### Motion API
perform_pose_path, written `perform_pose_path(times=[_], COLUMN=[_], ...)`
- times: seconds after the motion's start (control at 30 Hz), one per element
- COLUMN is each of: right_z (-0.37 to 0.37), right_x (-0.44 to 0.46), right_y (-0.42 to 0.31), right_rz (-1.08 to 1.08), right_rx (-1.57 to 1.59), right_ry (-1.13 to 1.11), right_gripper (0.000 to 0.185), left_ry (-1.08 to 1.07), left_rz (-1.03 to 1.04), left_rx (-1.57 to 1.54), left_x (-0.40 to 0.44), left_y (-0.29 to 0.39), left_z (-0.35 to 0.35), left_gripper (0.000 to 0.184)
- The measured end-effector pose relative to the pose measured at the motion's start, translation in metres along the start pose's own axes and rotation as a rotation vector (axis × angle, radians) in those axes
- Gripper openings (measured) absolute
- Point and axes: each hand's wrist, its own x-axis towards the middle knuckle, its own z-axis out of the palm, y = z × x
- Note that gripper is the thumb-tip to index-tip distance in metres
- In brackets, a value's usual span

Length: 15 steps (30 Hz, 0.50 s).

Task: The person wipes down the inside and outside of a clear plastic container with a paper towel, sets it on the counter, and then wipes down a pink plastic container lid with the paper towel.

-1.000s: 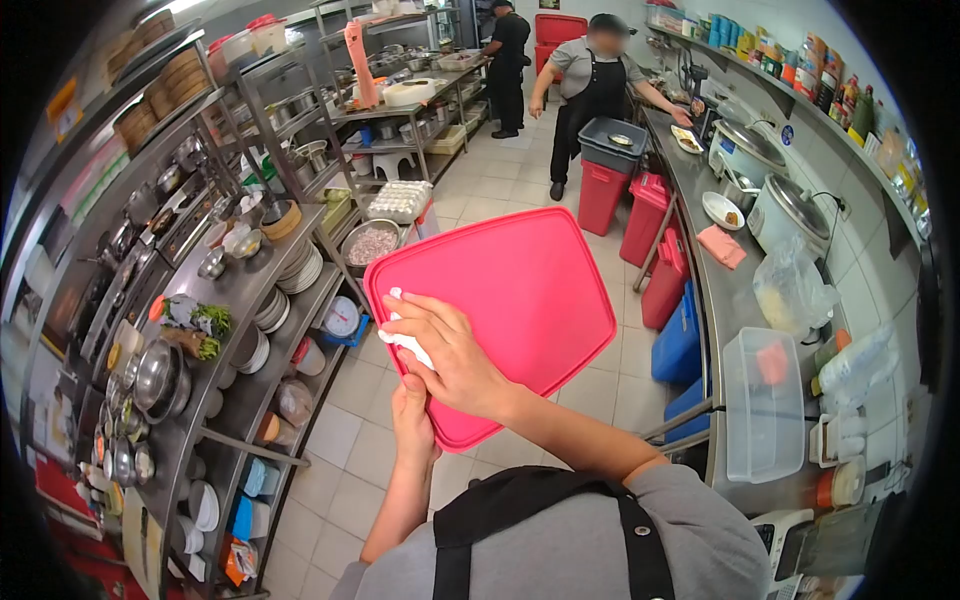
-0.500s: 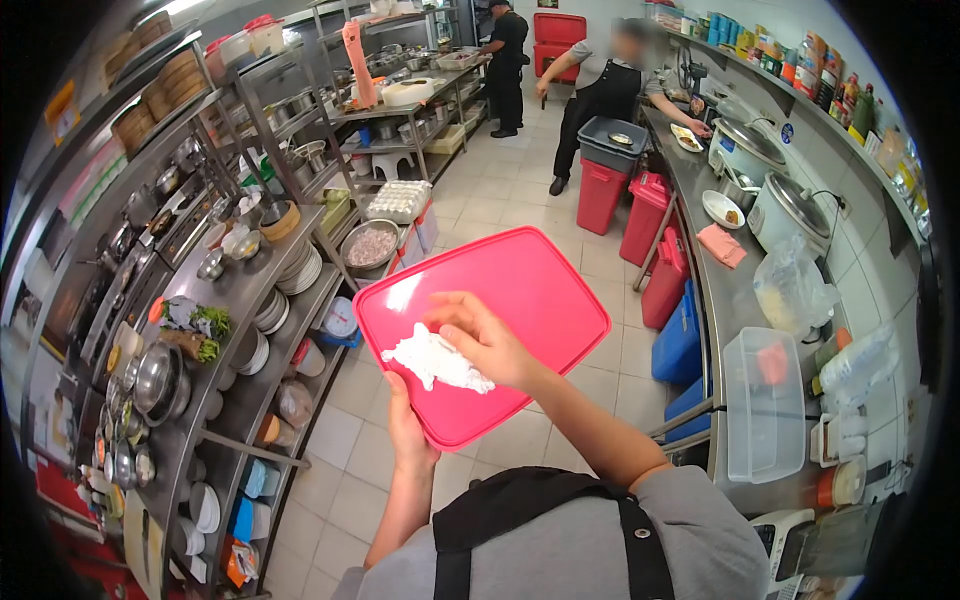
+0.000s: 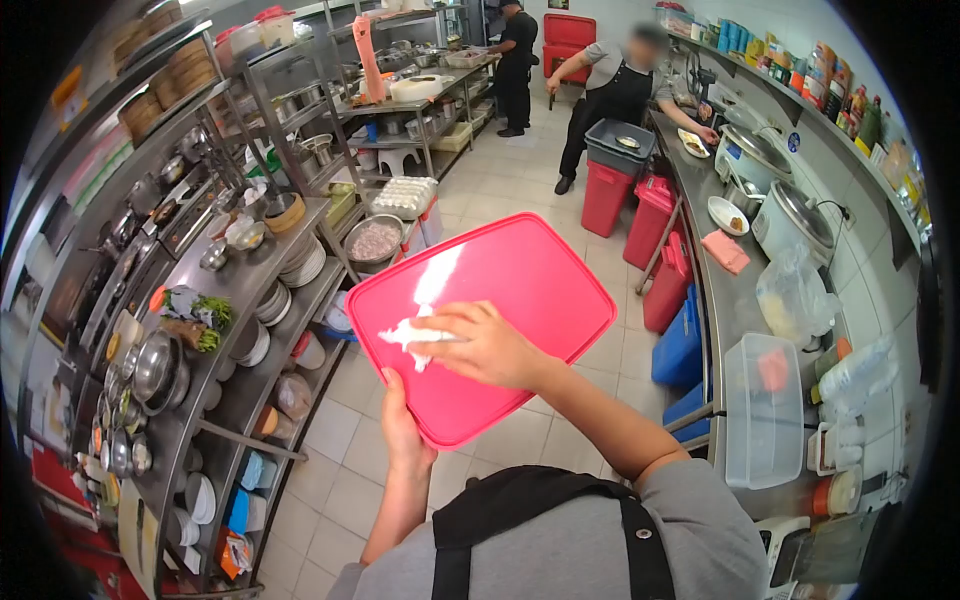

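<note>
A pink rectangular plastic lid (image 3: pixel 530 290) with a raised rim is held up in front of me over the floor. My left hand (image 3: pixel 402 425) grips its near left edge, thumb on top and fingers hidden underneath. On the lid's upper face, left of its middle, my right hand (image 3: pixel 480 345) presses a crumpled white cloth or paper towel (image 3: pixel 412 337), its fingers closed over it. Parts of the white wad stick out past the fingertips.
Metal shelves with bowls (image 3: pixel 160 375) and plates stand on the left. On the right, a steel counter holds rice cookers (image 3: pixel 795 220) and a clear plastic bin (image 3: pixel 764 410). Red bins (image 3: pixel 605 195) line it. One person (image 3: pixel 610 90) stands at the counter; another person (image 3: pixel 515 70) works farther back.
My right hand has come down onto the white wad and closed over it, bunching it up. The lid has shifted and turned slightly; my left hand keeps its hold.
</note>
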Motion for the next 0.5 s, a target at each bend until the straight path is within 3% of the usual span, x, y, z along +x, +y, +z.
perform_pose_path(times=[0.07,0.23,0.4,0.47,0.5], right_z=[-0.002,-0.018,0.007,0.006,-0.007], right_x=[0.001,0.013,0.047,0.051,0.058], right_y=[0.028,0.074,-0.045,-0.029,0.002], right_rz=[0.018,0.422,0.133,0.065,0.174], right_rx=[-0.145,-0.189,-0.032,-0.065,0.091], right_ry=[0.092,0.438,0.278,0.237,0.262], right_gripper=[0.037,0.032,0.029,0.024,0.024], left_ry=[0.036,-0.034,-0.013,-0.039,-0.049], left_rz=[0.027,0.155,0.193,0.245,0.272], left_rx=[0.02,0.128,0.201,0.242,0.264], left_x=[-0.005,-0.014,0.002,0.002,-0.005], left_y=[0.003,0.017,0.022,0.027,0.032], left_z=[0.0,-0.003,0.01,0.006,0.005], left_gripper=[0.061,0.06,0.058,0.057,0.056])
